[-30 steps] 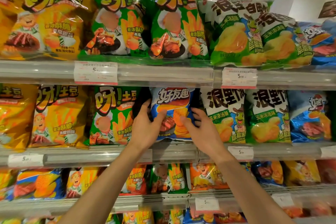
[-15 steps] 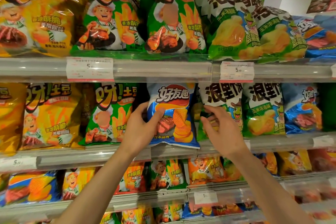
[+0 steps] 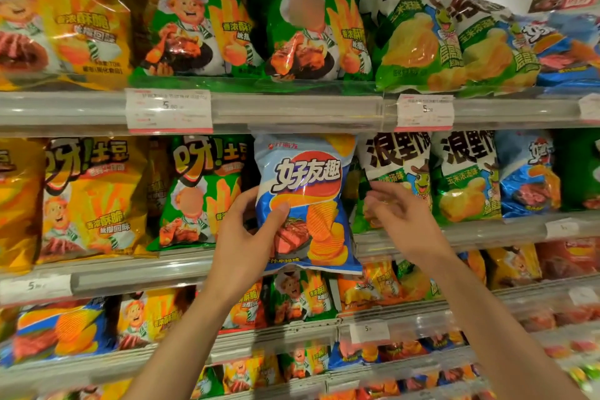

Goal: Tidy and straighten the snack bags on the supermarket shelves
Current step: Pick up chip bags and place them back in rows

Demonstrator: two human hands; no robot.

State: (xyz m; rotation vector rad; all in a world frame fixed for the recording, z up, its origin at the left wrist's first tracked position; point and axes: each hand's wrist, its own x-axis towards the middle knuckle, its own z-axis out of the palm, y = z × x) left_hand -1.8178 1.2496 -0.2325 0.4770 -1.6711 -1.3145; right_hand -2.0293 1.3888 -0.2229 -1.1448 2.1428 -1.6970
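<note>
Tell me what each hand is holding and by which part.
The left hand grips the blue chip bag by its left edge, thumb on the front. The right hand holds nothing.

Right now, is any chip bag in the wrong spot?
Yes. The blue bag gripped by the left hand sits between green bags and white-topped green bags, away from the other blue bags further right. It also hangs over the shelf edge.

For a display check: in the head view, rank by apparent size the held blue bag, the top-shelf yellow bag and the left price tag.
1. yellow bag
2. blue bag, nearer the camera, so unsure
3. price tag
</note>
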